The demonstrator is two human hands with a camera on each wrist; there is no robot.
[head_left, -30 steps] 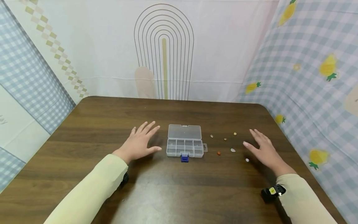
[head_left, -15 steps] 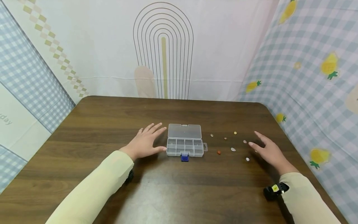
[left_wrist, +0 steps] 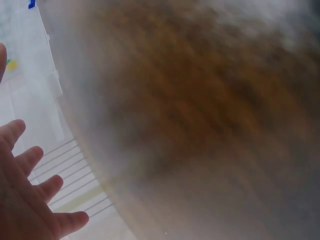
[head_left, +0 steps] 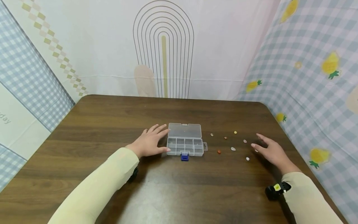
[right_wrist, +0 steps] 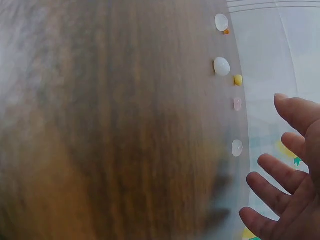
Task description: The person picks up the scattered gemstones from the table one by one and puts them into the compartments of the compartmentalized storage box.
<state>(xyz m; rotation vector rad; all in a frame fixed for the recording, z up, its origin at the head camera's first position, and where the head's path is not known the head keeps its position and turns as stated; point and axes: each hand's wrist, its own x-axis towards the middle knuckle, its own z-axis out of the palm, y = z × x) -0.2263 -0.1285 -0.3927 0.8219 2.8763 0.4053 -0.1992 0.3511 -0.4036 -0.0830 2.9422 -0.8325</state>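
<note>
A clear plastic compartment box (head_left: 174,153) lies on the table, its lid (head_left: 184,131) folded back and a blue latch (head_left: 184,157) at the front. My left hand (head_left: 150,142) is at the box's left side, fingers spread; thumb and fingertips reach its edge, though firm contact cannot be told. Right of the box lie several small stones, among them a red one (head_left: 219,151), a white one (head_left: 233,149), a yellow one (head_left: 235,132) and a pinkish one (head_left: 245,141). My right hand (head_left: 272,153) hovers beside them with relaxed fingers, partly hiding a pale stone (right_wrist: 237,148).
The brown wooden table (head_left: 167,193) extends around the box. A white patterned cloth (head_left: 218,46) hangs behind it, and a blue checked cloth (head_left: 302,102) hangs along the right side. The left wrist view is mostly blurred tabletop.
My left hand has moved right, up to the box's left edge. My right hand has shifted slightly right, uncovering the pinkish stone. The box and stones have stayed in place.
</note>
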